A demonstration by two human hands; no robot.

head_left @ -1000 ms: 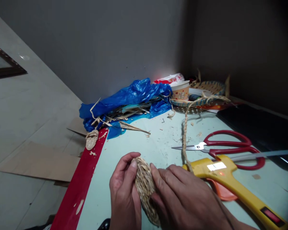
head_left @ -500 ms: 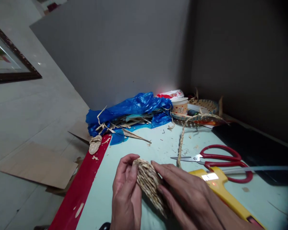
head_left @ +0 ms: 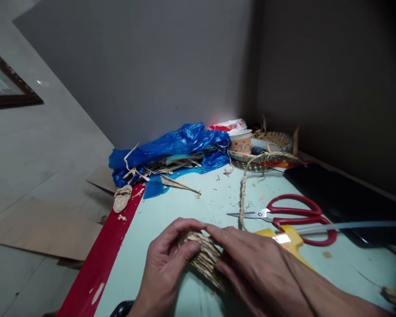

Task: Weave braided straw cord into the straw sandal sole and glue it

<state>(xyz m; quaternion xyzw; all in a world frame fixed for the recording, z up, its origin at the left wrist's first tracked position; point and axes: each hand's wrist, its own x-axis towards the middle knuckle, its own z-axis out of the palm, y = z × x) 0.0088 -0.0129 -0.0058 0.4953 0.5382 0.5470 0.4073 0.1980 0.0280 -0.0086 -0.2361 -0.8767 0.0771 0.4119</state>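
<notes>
Between my two hands is a coiled piece of braided straw [head_left: 206,260], tan with ridged rows, tilted over the pale green table top. My left hand [head_left: 166,259] wraps its left end, thumb lying on the ridges and fingers curled over the top. From the other side my right hand [head_left: 251,259] presses against it, fingers closed along its far edge. The lower end of the piece is in shadow. Just beyond my right hand lies a yellow glue gun [head_left: 292,240], partly covered by it. Red-handled scissors [head_left: 292,213] rest behind the glue gun.
A straw braid [head_left: 243,189] runs from the woven basket [head_left: 280,141] to the scissors' blades. Beside the basket stands a paper cup [head_left: 240,141]. A blue plastic bag [head_left: 181,141] holds dry husks. A small woven oval [head_left: 122,198] lies on the red edge [head_left: 95,259].
My left hand has closed further over the straw piece, its fingers now meeting my right hand's fingertips on top. The whole view has shifted slightly, moving the table things left.
</notes>
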